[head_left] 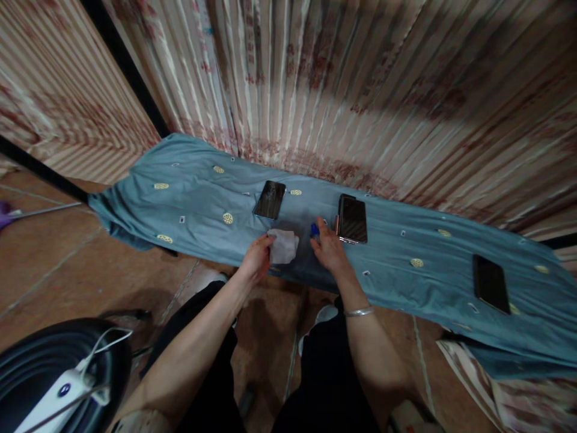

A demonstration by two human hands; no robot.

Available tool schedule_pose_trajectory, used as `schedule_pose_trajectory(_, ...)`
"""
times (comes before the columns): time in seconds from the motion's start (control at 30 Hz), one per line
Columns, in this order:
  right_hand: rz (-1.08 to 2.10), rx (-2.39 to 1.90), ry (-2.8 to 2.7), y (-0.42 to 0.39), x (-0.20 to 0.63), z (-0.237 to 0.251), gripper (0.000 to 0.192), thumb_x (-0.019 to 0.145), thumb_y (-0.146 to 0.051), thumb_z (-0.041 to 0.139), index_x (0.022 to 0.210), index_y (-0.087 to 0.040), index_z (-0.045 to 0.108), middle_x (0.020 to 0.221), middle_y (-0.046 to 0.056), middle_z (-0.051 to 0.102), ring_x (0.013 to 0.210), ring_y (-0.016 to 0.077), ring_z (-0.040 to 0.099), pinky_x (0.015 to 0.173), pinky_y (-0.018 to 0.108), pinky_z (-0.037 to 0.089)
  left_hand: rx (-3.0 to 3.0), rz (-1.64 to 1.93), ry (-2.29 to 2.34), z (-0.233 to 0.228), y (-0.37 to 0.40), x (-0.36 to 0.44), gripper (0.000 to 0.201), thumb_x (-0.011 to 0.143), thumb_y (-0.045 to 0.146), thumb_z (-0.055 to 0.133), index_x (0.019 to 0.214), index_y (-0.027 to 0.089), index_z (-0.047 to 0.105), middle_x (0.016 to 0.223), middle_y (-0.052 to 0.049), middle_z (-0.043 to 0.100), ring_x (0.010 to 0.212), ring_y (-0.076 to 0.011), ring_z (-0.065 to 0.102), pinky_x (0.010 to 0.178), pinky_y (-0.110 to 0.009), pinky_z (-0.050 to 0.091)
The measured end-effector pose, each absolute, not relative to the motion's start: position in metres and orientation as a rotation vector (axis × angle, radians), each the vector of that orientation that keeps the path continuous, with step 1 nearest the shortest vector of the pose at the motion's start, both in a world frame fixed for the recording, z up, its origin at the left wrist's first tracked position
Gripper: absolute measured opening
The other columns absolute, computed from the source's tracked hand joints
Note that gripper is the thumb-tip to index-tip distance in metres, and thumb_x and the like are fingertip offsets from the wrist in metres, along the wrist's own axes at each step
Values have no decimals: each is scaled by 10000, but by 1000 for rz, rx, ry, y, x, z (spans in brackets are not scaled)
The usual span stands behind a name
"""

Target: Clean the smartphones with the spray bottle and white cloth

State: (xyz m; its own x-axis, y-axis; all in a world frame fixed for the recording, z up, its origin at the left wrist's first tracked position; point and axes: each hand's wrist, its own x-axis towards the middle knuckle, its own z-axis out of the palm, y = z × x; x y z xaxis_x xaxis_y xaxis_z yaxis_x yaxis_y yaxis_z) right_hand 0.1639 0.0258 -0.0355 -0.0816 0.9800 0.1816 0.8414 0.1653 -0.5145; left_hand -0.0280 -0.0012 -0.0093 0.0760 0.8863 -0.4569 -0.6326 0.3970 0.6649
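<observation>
My left hand [256, 260] pinches a folded white cloth or wipe [283, 246] by its left edge, just above the front of the fabric-covered surface. Between the thumb and forefinger of my right hand [330, 248] is a small blue object [314, 230]; its exact kind is too small to make out. Beyond the cloth lies a smartphone [270, 199] with a dark, reflective screen. Close to the right fingertips, a stack of phones [353, 219] rests on the blue-green fabric [198, 204]. Another dark phone [491, 284] lies farther right.
A pleated patterned curtain [288, 90] hangs behind the surface. Black poles [126, 66] stand at the left. On the tiled floor at lower left are a coiled black hose [27, 355] and a white power strip [54, 400] with a cable.
</observation>
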Motion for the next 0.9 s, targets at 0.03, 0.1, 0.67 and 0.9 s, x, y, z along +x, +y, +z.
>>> schedule_pose_trajectory(0.03,370,-1683,-1923,25,163,-34,608,863,-188,506,1448,-34,447,1357,243,604,1301,335,554,1124,510,413,312,1166,947,-7,-1,-27,182,819,100,523,902,91,685,843,-109,762,918,-230,737,831,-340,593)
schedule_pose_trajectory(0.1,418,-1583,-1798,21,161,-31,490,912,-262,478,1357,-74,559,1363,217,612,1315,317,543,1143,504,393,273,1152,945,-4,-1,-27,230,857,110,487,961,81,690,846,-112,764,894,-228,742,824,-341,594)
schedule_pose_trajectory(0.67,1856,-912,-518,2,99,-28,283,684,-407,792,892,-242,695,813,5,782,847,206,733,716,320,600,545,1300,933,-10,-4,-27,135,723,250,683,819,156,671,808,-63,749,969,-250,709,808,-337,571)
schedule_pose_trajectory(0.9,1797,-956,-526,2,105,-28,207,635,-260,815,805,-217,705,727,-21,757,685,136,706,658,237,579,767,1261,1054,-12,-5,-29,223,733,353,706,857,167,714,861,-72,751,1028,-270,672,861,-342,527)
